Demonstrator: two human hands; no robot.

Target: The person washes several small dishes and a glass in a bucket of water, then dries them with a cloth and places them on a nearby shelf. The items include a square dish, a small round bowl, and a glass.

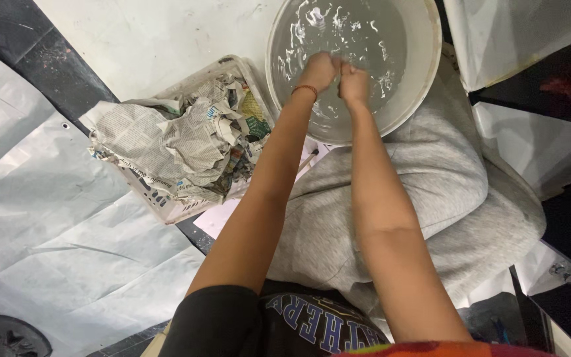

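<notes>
- Head view, hands: the left hand (pixel 320 70) and the right hand (pixel 353 84) meet, touching each other, inside a large round white basin (pixel 424 73). Both are curled closed, knuckles up. Whether they grip anything between them cannot be told, as the palms are hidden.
- Head view, basin: it holds a shallow pool of clear water (pixel 358 33), rippled and glinting. The basin sits on the floor just ahead of the person's knees, and its near rim overlaps the grey sweatpants (pixel 431 178).
- Head view, wrist: a thin reddish-orange bracelet (pixel 304 89) circles the left wrist, just at the basin's rim.
- Head view, basket: left of the basin, close beside it, stands a white plastic basket (pixel 166 206) heaped with torn, crumpled newspaper (pixel 180 142). The paper spills over its left rim.
- Head view, floor covering: pale plastic sheeting (pixel 47 218) lies over a dark floor at left. A white sheet (pixel 153 33) lies under the basket and the basin.
- Head view, lower left corner: a dark round object (pixel 9 336) shows partly; its kind cannot be told.
- Head view, right edge: folded white sheets (pixel 517 33) lie over a dark surface.
</notes>
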